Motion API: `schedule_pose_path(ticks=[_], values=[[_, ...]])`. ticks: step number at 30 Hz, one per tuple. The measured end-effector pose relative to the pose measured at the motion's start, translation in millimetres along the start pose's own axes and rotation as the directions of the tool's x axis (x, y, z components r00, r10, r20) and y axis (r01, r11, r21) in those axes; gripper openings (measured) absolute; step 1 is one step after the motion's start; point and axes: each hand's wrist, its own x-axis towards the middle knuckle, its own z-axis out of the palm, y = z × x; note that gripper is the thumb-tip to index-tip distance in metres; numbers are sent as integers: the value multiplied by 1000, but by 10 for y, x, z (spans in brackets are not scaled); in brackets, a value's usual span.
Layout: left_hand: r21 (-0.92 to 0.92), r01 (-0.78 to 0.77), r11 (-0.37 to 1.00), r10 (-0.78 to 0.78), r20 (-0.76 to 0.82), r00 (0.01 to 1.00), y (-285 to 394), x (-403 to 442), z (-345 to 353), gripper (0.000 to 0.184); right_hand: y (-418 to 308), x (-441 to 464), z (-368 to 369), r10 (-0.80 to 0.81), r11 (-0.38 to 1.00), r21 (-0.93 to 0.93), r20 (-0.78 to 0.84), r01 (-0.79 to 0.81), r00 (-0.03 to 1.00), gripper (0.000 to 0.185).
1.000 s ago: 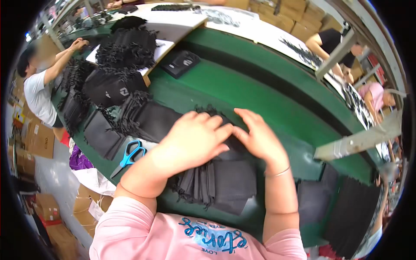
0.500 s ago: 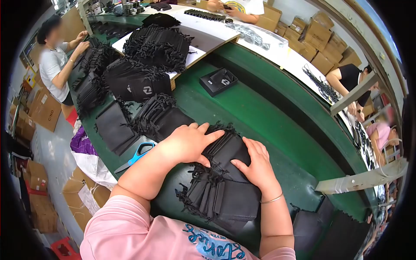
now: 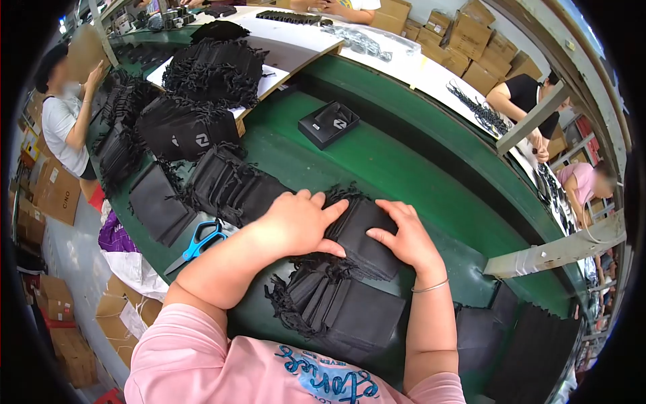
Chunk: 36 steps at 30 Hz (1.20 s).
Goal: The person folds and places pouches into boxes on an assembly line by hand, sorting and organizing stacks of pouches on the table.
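Note:
A stack of black drawstring pouches (image 3: 367, 239) with cord ends at its far left side lies on the green table, between my two hands. My left hand (image 3: 303, 219) grips its left side, thumb and index finger spread along the edge. At the upper right edge, my right hand (image 3: 407, 239) holds the stack with thumb on top and fingers at the side. Nearer my body rests a second, fanned stack of black pouches (image 3: 360, 313). Another row of pouches (image 3: 232, 188) lies beyond my left hand. Blue-handled scissors (image 3: 202, 239) are left of my left forearm.
An open black box (image 3: 330, 125) with a logo stands farther back on the green table (image 3: 417, 175). Large heaps of pouches (image 3: 212, 71) fill the far left. A metal post (image 3: 555, 246) juts in at right. Co-workers sit around the tables.
The stack between my hands looks more even and stands farther from the near stack. Both hands remain on it. The whole view has shifted slightly as my head moved.

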Motion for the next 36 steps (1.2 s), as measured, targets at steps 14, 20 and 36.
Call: schedule_pose_path(ticks=[14,20,36], values=[[-142,-105,984,53,-328,943,118,176,-61,58,-143,-97,-209,130,938,335,-107,-88,986,18],[-348,-258,901,115,-381,917,99,261,-174,49,-366,-246,-479,-29,954,294,-120,64,992,17],[-21,-347,938,276,-562,780,739,33,-166,32,-274,-203,-200,54,578,816,-46,6,997,33]])
